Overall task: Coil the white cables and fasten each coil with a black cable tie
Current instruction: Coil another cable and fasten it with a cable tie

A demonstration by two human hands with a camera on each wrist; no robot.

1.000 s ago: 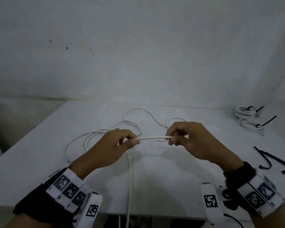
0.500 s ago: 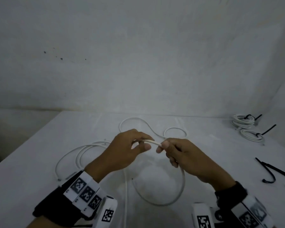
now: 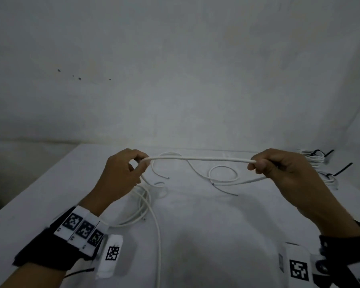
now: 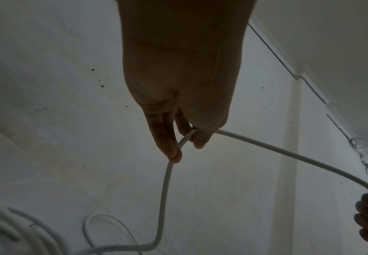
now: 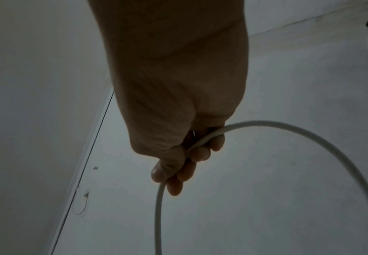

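I am holding a thin white round cable (image 3: 197, 159) stretched in the air above the white tabletop (image 3: 206, 235). My left hand (image 3: 121, 173) is pinching one part of it between thumb and fingers, and my right hand (image 3: 283, 169) is gripping another part with curled fingers and thumb. So the grip on each side is pressed onto the cable, neither hand spread.

From the left hand the cable is dropping down toward me and running off the near edge of the tabletop. From the right hand it is curving back under in a wide arc; the right wrist view is showing that arc clearly.

Around it: loose white cable loops (image 3: 222, 175) are lying on the tabletop beneath the stretched span, and a tangle of more white strands (image 3: 141, 204) is sitting just beside my left wrist. These are lying directly under the working span and crowding the space below the hands.

At the far right, two finished white coils tied with black cable ties (image 3: 318, 161) are resting near the back edge, partly hidden behind my right hand. A plain pale wall (image 3: 175, 69) with a few dark specks is standing behind the tabletop.
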